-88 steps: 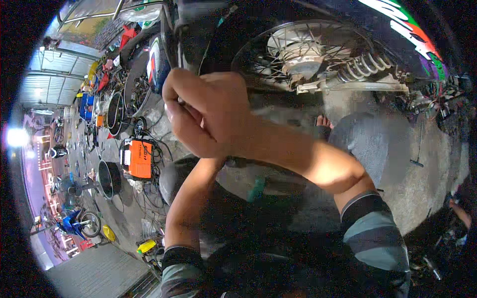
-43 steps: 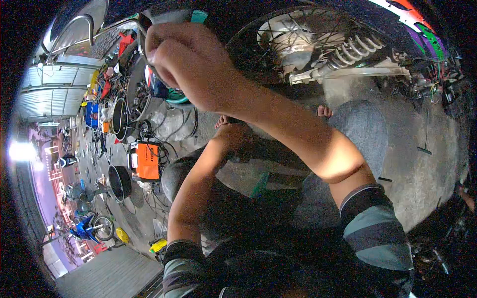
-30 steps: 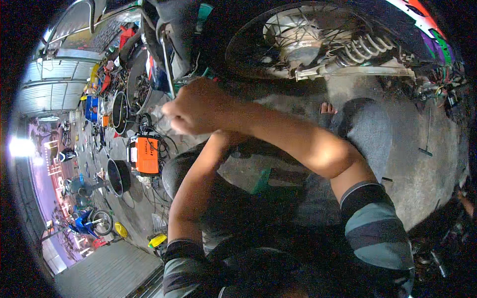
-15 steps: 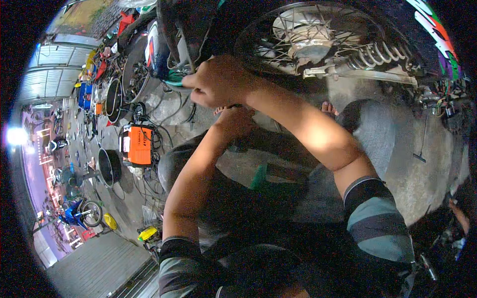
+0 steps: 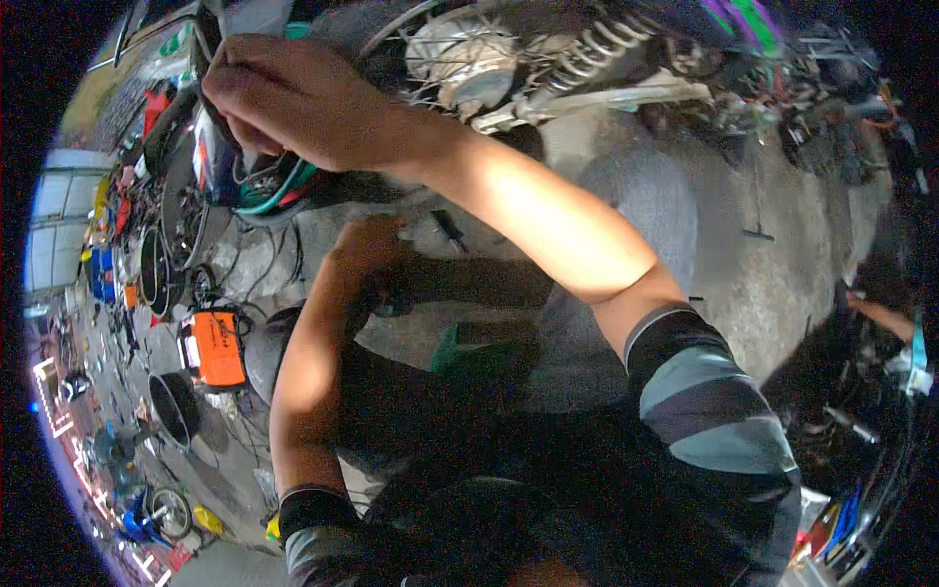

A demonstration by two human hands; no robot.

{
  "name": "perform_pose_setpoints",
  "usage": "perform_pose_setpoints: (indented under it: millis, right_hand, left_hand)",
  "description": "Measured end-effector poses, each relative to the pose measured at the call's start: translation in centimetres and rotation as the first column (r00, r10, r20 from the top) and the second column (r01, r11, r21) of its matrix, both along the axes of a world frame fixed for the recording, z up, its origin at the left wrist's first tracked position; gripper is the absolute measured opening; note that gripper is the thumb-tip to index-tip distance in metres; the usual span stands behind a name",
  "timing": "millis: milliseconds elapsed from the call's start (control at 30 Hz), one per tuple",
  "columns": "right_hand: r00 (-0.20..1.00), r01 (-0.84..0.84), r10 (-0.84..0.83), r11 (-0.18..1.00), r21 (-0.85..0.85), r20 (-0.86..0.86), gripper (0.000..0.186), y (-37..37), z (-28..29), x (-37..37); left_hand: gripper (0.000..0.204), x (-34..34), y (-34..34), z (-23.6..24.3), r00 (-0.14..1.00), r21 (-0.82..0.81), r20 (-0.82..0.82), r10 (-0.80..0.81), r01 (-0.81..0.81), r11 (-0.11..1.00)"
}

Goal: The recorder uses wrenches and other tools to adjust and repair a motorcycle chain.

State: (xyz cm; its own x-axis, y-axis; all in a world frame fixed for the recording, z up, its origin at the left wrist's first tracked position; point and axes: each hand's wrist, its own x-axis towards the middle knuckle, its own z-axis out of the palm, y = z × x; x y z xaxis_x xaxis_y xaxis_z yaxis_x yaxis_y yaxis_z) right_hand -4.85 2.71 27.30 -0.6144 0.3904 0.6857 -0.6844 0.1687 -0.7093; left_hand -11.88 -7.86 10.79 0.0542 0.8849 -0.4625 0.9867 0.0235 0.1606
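Observation:
My right hand (image 5: 284, 103) reaches across to the upper left with its fingers curled shut. What it grips, if anything, is hidden; a dark curved piece runs beside its knuckles. Just below it are a green-and-red rounded part (image 5: 276, 201) and dark cables. My left hand (image 5: 370, 240) hangs lower, near my knee, its fingers in shadow and blurred. On the concrete to its right lies a small dark tool with a slim shape (image 5: 450, 231). Above both forearms are a motorcycle's wheel hub (image 5: 465, 61) with spokes and a shock absorber with a pale coil spring (image 5: 597, 59).
An orange box-shaped machine (image 5: 217, 349) with cables stands at the left, beyond it a black tub (image 5: 174, 409). Farther off are a blue motorcycle (image 5: 142, 519) and scattered parts. A T-shaped tool (image 5: 758, 233) lies on the floor at right, with another person's arm (image 5: 880, 318) beyond.
The view has turned, so the wheel and floor things sit farther left. My right hand has moved up and left, over the green-and-red part. The dark tool on the floor now shows.

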Motion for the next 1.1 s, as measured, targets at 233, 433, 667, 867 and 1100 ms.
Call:
perform_pose_setpoints:
  millis: [233,433,667,867,1100]
  right_hand:
    - [0.782,-0.183,-0.144,0.877,0.444,0.607,0.033,0.7,4.8,8.7]
    - [0.389,-0.008,-0.713,0.631,0.776,0.584,0.039,0.4,-1.0,17.6]
    - [0.491,0.271,-0.478,0.879,0.393,0.729,0.027,0.4,-4.5,21.1]
    - [0.262,0.537,-0.875,0.483,0.692,0.407,0.025,3.6,-5.9,22.5]
    - [0.086,0.779,-0.784,0.438,0.449,0.615,0.031,6.4,-8.9,25.5]
  left_hand:
    - [0.038,-0.8,2.8,-3.7,0.967,0.139,0.140,-0.213,0.194,0.971]
    - [0.049,3.8,1.9,2.2,0.925,-0.001,0.323,-0.200,0.212,0.977]
    - [0.045,3.7,1.1,-1.9,0.922,0.128,0.282,-0.267,0.239,0.962]
    - [0.050,-2.2,-0.1,-9.2,0.854,0.165,0.193,-0.483,0.458,0.874]
    - [0.032,-0.9,-0.4,-7.2,0.881,-0.145,0.453,0.135,-0.076,0.987]
